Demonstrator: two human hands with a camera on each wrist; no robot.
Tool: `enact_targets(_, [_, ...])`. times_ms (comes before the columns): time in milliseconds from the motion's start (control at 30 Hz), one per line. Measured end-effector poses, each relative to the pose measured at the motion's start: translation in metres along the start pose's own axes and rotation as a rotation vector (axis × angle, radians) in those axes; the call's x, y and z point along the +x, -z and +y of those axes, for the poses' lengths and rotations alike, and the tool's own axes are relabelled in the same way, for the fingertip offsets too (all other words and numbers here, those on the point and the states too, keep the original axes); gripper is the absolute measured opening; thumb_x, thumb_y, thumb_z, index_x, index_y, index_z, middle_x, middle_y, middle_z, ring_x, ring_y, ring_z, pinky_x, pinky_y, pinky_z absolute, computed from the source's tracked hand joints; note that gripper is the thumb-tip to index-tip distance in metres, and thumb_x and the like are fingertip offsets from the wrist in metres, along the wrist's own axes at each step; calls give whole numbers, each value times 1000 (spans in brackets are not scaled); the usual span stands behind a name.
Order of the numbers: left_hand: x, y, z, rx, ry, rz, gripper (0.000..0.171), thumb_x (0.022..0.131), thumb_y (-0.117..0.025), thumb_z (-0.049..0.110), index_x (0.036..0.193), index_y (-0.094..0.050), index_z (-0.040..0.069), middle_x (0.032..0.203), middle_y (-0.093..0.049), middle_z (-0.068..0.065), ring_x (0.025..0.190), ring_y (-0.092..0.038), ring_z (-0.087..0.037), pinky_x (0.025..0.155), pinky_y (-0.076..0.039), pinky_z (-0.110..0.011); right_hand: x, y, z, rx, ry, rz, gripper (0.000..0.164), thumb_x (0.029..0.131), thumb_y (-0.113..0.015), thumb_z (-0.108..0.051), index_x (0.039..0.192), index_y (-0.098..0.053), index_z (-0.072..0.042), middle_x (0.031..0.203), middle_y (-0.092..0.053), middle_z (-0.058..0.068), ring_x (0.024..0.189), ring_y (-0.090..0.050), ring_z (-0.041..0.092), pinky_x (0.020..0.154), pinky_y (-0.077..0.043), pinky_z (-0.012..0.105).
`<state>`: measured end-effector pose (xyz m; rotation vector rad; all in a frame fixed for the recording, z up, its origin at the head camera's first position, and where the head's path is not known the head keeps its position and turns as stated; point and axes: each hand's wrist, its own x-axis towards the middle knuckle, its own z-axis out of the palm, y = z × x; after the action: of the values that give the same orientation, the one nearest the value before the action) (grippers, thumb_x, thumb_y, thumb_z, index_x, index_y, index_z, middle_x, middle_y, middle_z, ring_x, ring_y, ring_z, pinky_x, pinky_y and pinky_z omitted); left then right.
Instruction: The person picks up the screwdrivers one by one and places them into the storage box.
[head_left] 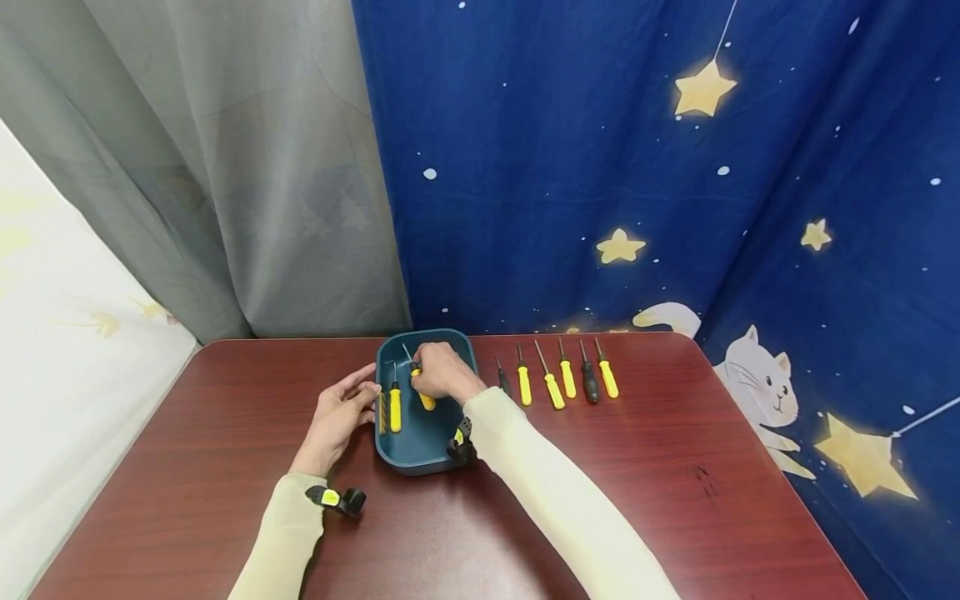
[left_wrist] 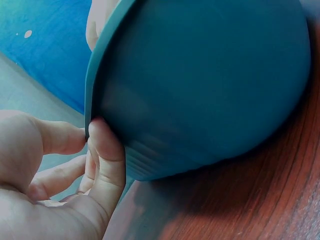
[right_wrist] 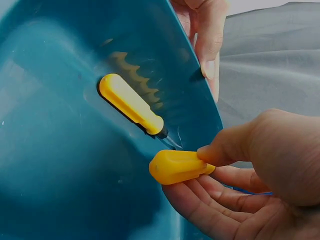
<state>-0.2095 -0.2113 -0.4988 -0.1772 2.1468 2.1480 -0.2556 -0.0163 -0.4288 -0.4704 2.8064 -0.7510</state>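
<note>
A dark blue tray (head_left: pixel 420 448) sits at the back middle of the table. My left hand (head_left: pixel 340 419) pinches its left rim between thumb and fingers, as the left wrist view shows. Reaching over the tray, my right hand (head_left: pixel 445 372) grips a yellow-handled screwdriver (right_wrist: pixel 175 167) between thumb and fingers. In the head view its thin shaft points away from me, and the hand covers part of the handle. Another yellow-handled screwdriver (head_left: pixel 395 410) lies inside the tray along the left wall, its yellow reflection on that wall.
Right of the tray, several screwdrivers stand in a row on the table, among them a yellow one (head_left: pixel 553 390), a thick black one (head_left: pixel 590 387) and a small black one (head_left: pixel 504 382). Curtains (head_left: pixel 525 208) hang behind the table (head_left: pixel 675 467).
</note>
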Motion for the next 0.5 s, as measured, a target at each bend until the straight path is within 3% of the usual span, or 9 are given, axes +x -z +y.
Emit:
enact_targets(233, [0,0,0,-8,-4,0,49,104,-59,12,152,-50,13,98,-64,3,77,-60,-6,65,-57,-20,8,-7,0,2,-14,-18,11,91,-73,-16,90,-65,-9,76,-53,1,59,-54,12,51,-44,21])
enact_targets(367, [0,-1,0,-16,-7,-3,49,104,-59,11,152,-50,13,98,-64,3,76,-60,-6,64,-57,-20,12,-9,-1,18,-32,-41,20,91,-73,-15,78,-60,-10,66,-47,0,52,-50,12,47,-41,22])
enact_targets(500, [1,-1,0,-12,-5,0,49,104,-60,11,152,-50,13,98,-64,3,76,-60,-6,64,-57,-20,13,-11,-2,56,-59,-63,30,92,-73,-15,70,-52,-13,63,-49,0,54,-60,16,49,-48,24])
